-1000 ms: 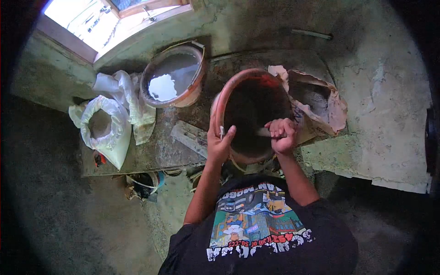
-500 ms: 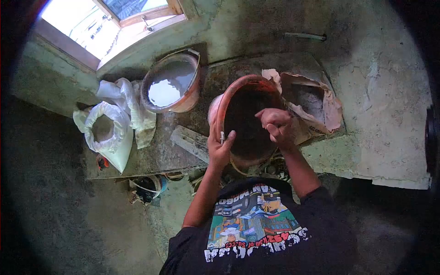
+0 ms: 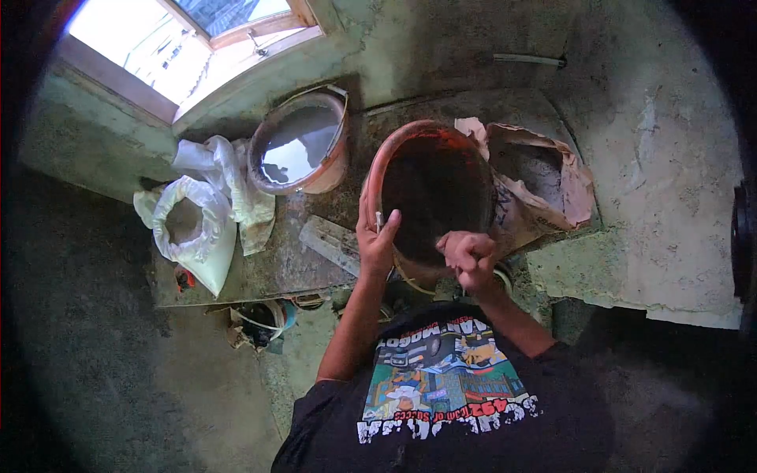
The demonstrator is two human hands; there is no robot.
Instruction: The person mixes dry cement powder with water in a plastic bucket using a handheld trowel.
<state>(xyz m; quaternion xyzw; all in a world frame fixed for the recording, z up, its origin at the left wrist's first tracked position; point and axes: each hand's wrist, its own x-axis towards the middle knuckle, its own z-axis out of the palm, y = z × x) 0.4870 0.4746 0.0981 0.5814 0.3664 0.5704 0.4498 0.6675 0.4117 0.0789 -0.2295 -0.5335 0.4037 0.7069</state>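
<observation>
A reddish bucket [image 3: 383,162] leans toward me on the worktop, its inside dark and its contents hard to make out. My left hand [image 3: 377,246] is closed on its left rim, the thumb over the edge beside the handle's end. Over the bucket's near right edge is my right hand [image 3: 471,258], curled into a fist; whatever it may hold is hidden. To the bucket's right stands a torn paper bag [image 3: 516,214] with grey powder [image 3: 536,167] inside.
Another bucket [image 3: 331,172], holding liquid that reflects light, stands by the wall below the window [image 3: 236,24]. Left of it sits a white sack [image 3: 209,264] of greyish material. A flat board [image 3: 327,244] lies on the worktop [image 3: 284,276]; clutter, including a container [image 3: 272,319], is underneath.
My right fist has come down toward me, from the bucket's right side to its near edge. My left hand keeps its grip on the rim. The whole view has shifted slightly.
</observation>
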